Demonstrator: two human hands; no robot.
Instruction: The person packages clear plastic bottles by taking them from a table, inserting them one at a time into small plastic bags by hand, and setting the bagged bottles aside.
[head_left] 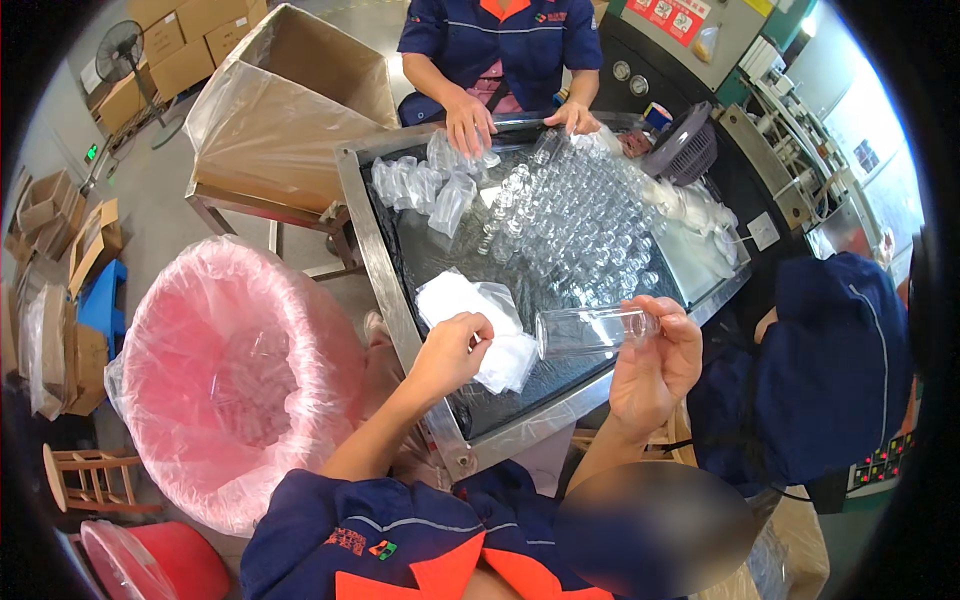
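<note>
My right hand holds up a clear plastic tube by its right end, fingers wrapped round it. The tube lies nearly level above the near part of the work table. My left hand is curled closed at the edge of a stack of thin white plastic bags. Whether anything is pinched in its fingers is hidden. Beyond my hands, many similar clear tubes lie in rows on the dark table top. Bagged clear pieces are gathered at the far left of the table.
A metal rim borders the table. A co-worker's hands touch pieces at the far side. Left stands a large bin with a pink liner, behind it a lined carton. A small fan and another person's dark sleeve are right.
</note>
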